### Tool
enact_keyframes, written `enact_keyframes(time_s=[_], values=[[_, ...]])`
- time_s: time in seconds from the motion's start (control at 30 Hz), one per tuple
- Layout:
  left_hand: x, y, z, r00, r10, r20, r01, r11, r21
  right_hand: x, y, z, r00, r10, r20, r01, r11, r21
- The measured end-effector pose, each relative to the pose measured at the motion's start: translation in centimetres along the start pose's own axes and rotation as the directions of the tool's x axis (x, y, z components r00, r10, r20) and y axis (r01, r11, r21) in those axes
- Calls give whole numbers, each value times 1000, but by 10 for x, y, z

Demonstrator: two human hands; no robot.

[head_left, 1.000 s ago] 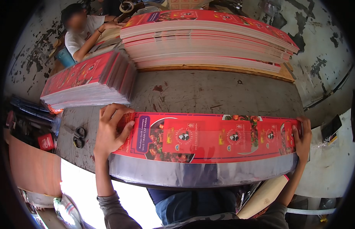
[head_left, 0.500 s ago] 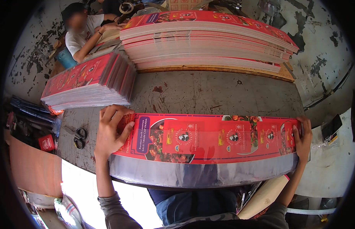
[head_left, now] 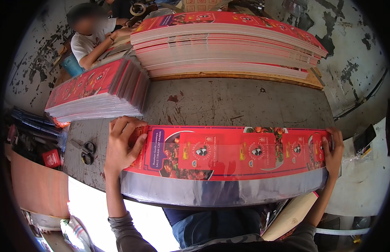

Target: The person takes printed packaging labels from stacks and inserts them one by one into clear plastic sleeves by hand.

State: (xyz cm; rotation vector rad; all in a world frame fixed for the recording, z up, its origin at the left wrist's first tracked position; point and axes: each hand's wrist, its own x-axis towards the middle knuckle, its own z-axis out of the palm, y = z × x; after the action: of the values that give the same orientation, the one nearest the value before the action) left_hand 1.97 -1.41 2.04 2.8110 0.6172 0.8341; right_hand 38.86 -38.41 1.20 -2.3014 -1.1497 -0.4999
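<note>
A long red printed board (head_left: pixel 228 155) with food pictures and panda logos lies in front of me at the near edge of the table. Clear plastic film (head_left: pixel 228 191) runs past the board's near side. My left hand (head_left: pixel 124 143) grips the board's left end, thumb on top and fingers curled over the far corner. On the other end, my right hand (head_left: pixel 332 153) holds the right edge, its thumb resting on the print. The fingers beneath that edge are partly hidden.
A tall stack of red boards (head_left: pixel 228 46) rests on a wooden base at the back. Plastic-wrapped boards (head_left: pixel 98 90) are piled at the left, near black-handled scissors (head_left: pixel 86 153) on the scratched grey table (head_left: pixel 195 101). Another person (head_left: pixel 90 42) sits at the back left.
My hands and the board hold almost the same position. The other person's head has shifted slightly to the right.
</note>
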Motion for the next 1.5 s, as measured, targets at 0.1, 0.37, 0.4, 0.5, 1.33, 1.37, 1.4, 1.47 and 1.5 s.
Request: enact_keyframes(time_s=[0.1,0.37,0.4,0.5,1.33,1.37,1.4,1.47,1.5], values=[[0,-1,0,1000,-2,9,2,1000,-5,-1,1,0,999,4,-36,-3,999,37],[0,-1,0,1000,-12,14,12,1000,1,-2,-1,1,998,42,-50,-40,998,51],[0,0,0,1000,-11,14,11,1000,1,-2,-1,1,998,42,-52,-40,998,52],[0,0,0,1000,-9,14,9,1000,2,-2,-1,1,998,44,-47,-41,997,63],[-1,-2,2,1000,-21,-18,21,1000,-6,-1,-2,-1,1000,15,-18,-14,999,36],[-1,-2,2,1000,-21,-22,21,1000,-3,0,-2,-1,1000,14,-22,-13,999,40],[-1,-2,2,999,-19,-27,19,1000,-5,1,-1,0,1000,11,-26,-10,999,41],[-1,-3,2,1000,-17,-26,17,1000,-10,0,1,0,999,4,-32,-3,1000,20],[-1,-3,2,1000,-4,-28,4,1000,-8,-1,1,0,1000,7,-27,-7,1000,20]])
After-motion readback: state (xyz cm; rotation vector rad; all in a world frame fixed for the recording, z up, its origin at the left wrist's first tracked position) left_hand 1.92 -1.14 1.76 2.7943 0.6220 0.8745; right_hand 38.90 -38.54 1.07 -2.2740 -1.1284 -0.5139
